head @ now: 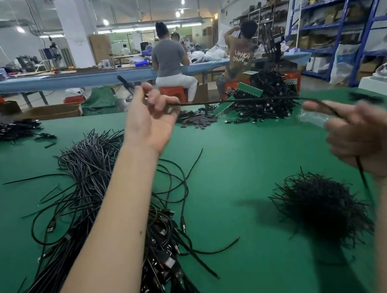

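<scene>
Head view, the only one you have: you are holding one black cable (231, 101) stretched nearly level in the air between your two hands, above the far part of the green table (239, 165). Your left hand (151, 117) is raised, palm toward you, with fingers and thumb curled round the cable near one end; a short length with its plug sticks up past the fingers. Your right hand (368, 138) is blurred, but the cable runs across its forefinger and hangs out below the palm, so it looks closed on the cable too.

Judging by that, this cable is at the very start of its turn: pulled straight, not coiled, with no tie on it. The clump of black ties (318, 206) lies on the table below your right hand, and neither hand touches it.

As for the whole job, much is left. The heap of loose cables (88, 175) sprawls under your left forearm, with many USB plugs showing at the near edge. At the far side a pile of dark cables (268, 102) sits by some green cards (250, 89); these may be finished bundles, though they are too small to tell. Beyond the table, two people (168, 58) sit on stools at another bench with their backs to you.
</scene>
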Available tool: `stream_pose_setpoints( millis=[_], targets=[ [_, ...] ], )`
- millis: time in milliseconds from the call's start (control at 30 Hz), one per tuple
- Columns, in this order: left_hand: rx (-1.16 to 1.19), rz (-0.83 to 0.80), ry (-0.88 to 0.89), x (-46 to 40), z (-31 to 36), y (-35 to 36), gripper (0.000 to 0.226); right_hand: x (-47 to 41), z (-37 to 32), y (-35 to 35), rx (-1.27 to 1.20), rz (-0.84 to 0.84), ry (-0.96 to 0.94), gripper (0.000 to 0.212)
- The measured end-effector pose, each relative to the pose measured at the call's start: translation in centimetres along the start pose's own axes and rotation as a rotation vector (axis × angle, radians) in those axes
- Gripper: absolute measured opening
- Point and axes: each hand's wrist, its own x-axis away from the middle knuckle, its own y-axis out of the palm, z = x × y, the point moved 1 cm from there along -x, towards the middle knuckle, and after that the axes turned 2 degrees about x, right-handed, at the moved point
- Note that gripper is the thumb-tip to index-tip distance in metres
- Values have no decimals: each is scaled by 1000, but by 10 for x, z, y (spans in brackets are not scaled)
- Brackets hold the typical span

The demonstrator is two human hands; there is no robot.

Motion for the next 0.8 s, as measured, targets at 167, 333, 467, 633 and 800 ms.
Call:
stream_pose_setpoints(
  millis=[167,333,467,633,800],
  targets=[
    [-212,81,-1,-11,3,0,33,-15,42,-1,774,423,188,18],
    [-441,19,-95,18,-40,-20,22,-23,60,10,1384,384,799,64],
    [-445,4,-153,38,-81,-38,21,-48,72,40,1229,365,318,64],
    [-393,-28,-168,44,-88,-51,28,-68,128,66,815,100,320,25],
    [-329,-55,-196,42,-70,-52,38,-61,141,66,438,-46,321,22]
  ],
)
